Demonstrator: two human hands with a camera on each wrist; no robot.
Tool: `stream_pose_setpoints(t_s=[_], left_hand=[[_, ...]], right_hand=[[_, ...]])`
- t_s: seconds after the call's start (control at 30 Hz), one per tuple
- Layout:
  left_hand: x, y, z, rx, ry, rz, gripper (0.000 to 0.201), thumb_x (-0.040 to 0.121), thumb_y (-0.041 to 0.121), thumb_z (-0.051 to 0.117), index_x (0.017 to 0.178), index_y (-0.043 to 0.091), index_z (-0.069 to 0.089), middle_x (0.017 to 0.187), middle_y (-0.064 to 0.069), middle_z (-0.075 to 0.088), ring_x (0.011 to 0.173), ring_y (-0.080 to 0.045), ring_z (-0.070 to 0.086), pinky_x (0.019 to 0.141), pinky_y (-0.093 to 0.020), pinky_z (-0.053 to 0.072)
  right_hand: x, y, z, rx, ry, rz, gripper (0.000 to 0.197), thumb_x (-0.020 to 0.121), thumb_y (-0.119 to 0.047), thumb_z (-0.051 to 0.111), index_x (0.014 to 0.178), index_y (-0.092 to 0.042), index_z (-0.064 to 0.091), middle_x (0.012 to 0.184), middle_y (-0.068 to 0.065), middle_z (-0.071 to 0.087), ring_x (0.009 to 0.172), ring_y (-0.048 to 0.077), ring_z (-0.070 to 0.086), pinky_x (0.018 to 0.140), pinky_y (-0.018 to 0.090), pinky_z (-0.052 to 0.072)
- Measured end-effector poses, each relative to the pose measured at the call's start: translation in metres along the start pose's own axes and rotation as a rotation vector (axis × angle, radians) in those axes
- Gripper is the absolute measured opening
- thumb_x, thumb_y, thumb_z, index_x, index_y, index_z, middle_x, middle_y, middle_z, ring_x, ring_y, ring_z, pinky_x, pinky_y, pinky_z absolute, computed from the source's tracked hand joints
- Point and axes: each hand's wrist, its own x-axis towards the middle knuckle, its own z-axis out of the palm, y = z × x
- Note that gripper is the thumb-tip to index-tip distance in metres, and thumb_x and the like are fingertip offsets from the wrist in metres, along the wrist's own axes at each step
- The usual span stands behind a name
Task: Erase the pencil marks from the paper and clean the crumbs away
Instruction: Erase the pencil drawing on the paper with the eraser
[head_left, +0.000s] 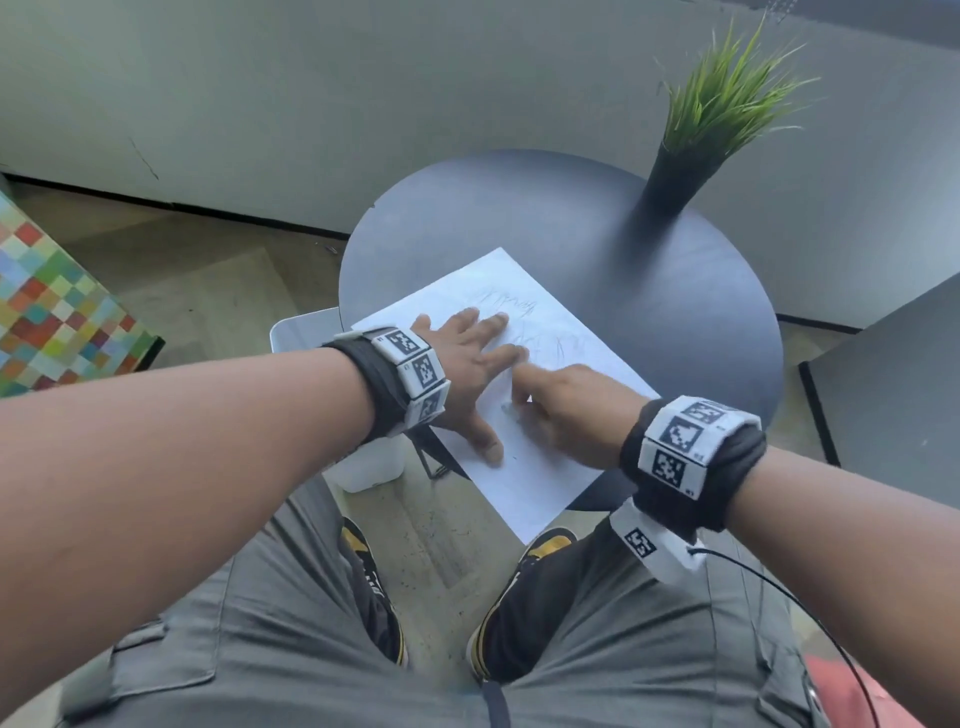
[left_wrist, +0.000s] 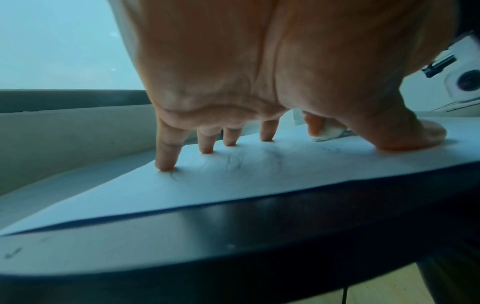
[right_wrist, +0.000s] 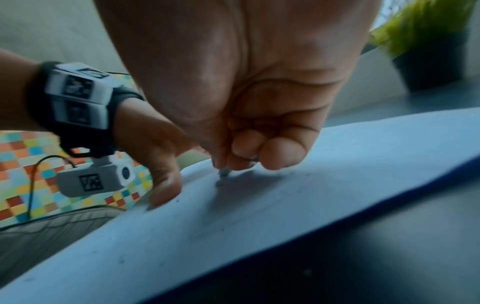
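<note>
Basically thin, light, floppy stock: paper (head_left: 540, 467) likely to slide, buckle or tear under sideways rubbing unless pinned flat close to the rub zone. Lies flat on round dark worktop (head_left: 675, 312), near corner overhanging the edge toward the knees; overhang unsupported, so no pressing there.

Left hand (head_left: 467, 364) splayed flat on the sheet, fingers straight, fingertips (left_wrist: 166, 166) and thumb pressing down, gripping nothing. Good anchor: spread wide, just beside the work area.

Right hand (head_left: 566, 410) curled, fingers pinching a small eraser (left_wrist: 327, 131); whitish, probably soft rubber, likely to shed. Eraser tip down on the paper between left thumb and left index finger. Exact shape unclear, mostly hidden by fingers and blurred.

Pencil marks (head_left: 519, 306) faint, still visible on the far half of the sheet, just past the left fingertips, more under the left palm in the left wrist view. Dark crumbs (right_wrist: 219, 183) on the paper right below the right hand, a few more specks scattered toward the near edge.

Judgement: short strokes away from the anchoring hand, light pressure, to avoid creasing. Crumbs light and loose; brush off with the flat of a hand, sheet held down meanwhile.
</note>
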Motion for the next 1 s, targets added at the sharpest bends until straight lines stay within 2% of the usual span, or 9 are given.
stream_pose_setpoints(t_s=[0.07,0.17,0.33,0.4,0.5,0.63,0.7,0.83,1.0], left_hand=[[0.001,0.0,0.001,0.003,-0.02,-0.013,0.128,0.055,0.092,0.061,0.154,0.043,-0.003,0.165,0.004,-0.016,0.152,-0.027,-0.012,0.11,-0.072,0.019],[0.002,-0.001,0.002,0.023,-0.035,-0.04,0.132,0.054,0.094,0.058,0.154,0.043,-0.012,0.164,0.006,-0.02,0.152,-0.026,-0.014,0.107,-0.075,0.021],[0.003,-0.002,0.001,0.004,-0.049,-0.03,0.135,0.053,0.093,0.061,0.154,0.043,-0.014,0.164,0.007,-0.022,0.151,-0.025,-0.016,0.108,-0.076,0.018],[0.002,-0.001,0.001,0.012,-0.051,-0.034,0.135,0.053,0.093,0.06,0.154,0.042,-0.014,0.164,0.006,-0.022,0.151,-0.026,-0.015,0.107,-0.075,0.02],[0.002,0.001,-0.001,0.027,-0.052,-0.044,0.134,0.056,0.092,0.06,0.154,0.04,-0.015,0.164,0.004,-0.021,0.152,-0.028,-0.013,0.107,-0.071,0.023],[0.001,0.001,-0.002,0.006,-0.066,-0.036,0.134,0.055,0.091,0.062,0.153,0.043,-0.015,0.164,0.003,-0.023,0.152,-0.028,-0.015,0.107,-0.073,0.019],[0.0,0.003,-0.004,0.009,-0.078,-0.04,0.133,0.059,0.088,0.064,0.155,0.041,-0.015,0.164,0.002,-0.023,0.152,-0.029,-0.015,0.11,-0.069,0.017],[-0.003,0.007,-0.008,0.031,-0.067,-0.04,0.129,0.065,0.083,0.064,0.156,0.036,-0.014,0.165,-0.001,-0.02,0.152,-0.032,-0.012,0.113,-0.063,0.019],[-0.003,0.006,-0.009,0.014,-0.08,-0.027,0.13,0.063,0.083,0.067,0.156,0.037,-0.013,0.165,-0.002,-0.021,0.152,-0.033,-0.014,0.114,-0.065,0.015]], right_hand=[[0.007,0.009,-0.009,0.036,0.032,0.08,0.017,0.097,-0.033,0.047,0.109,-0.021,0.051,0.088,-0.001,0.056,0.083,0.026,0.054,0.072,0.033,0.043],[0.018,0.028,-0.022,0.069,0.133,0.364,0.02,0.095,-0.032,0.044,0.105,-0.016,0.048,0.095,0.012,0.06,0.085,0.035,0.058,0.074,0.038,0.052],[0.007,-0.004,-0.001,0.035,-0.024,-0.009,0.019,0.098,-0.029,0.044,0.112,-0.017,0.047,0.09,0.007,0.06,0.081,0.03,0.055,0.075,0.039,0.048],[0.012,0.006,-0.01,0.03,-0.001,0.067,0.017,0.096,-0.03,0.048,0.109,-0.019,0.051,0.094,0.002,0.058,0.082,0.026,0.052,0.073,0.033,0.044],[0.021,0.023,-0.02,0.049,0.127,0.345,0.02,0.095,-0.033,0.047,0.105,-0.016,0.048,0.101,0.014,0.061,0.085,0.033,0.056,0.071,0.035,0.047],[0.012,-0.011,0.002,0.054,0.0,-0.017,0.02,0.097,-0.03,0.045,0.115,-0.021,0.048,0.099,0.009,0.064,0.085,0.03,0.059,0.077,0.037,0.05],[0.013,-0.004,-0.003,0.063,-0.021,0.007,0.018,0.096,-0.031,0.047,0.111,-0.023,0.05,0.102,0.008,0.065,0.088,0.029,0.059,0.08,0.038,0.05],[0.018,0.019,-0.018,0.046,0.146,0.304,0.02,0.096,-0.032,0.045,0.107,-0.015,0.046,0.097,0.016,0.06,0.085,0.035,0.058,0.073,0.039,0.05],[0.004,-0.009,-0.003,0.034,-0.086,-0.044,0.019,0.096,-0.026,0.047,0.114,-0.02,0.049,0.098,0.006,0.06,0.086,0.029,0.055,0.08,0.038,0.048]])
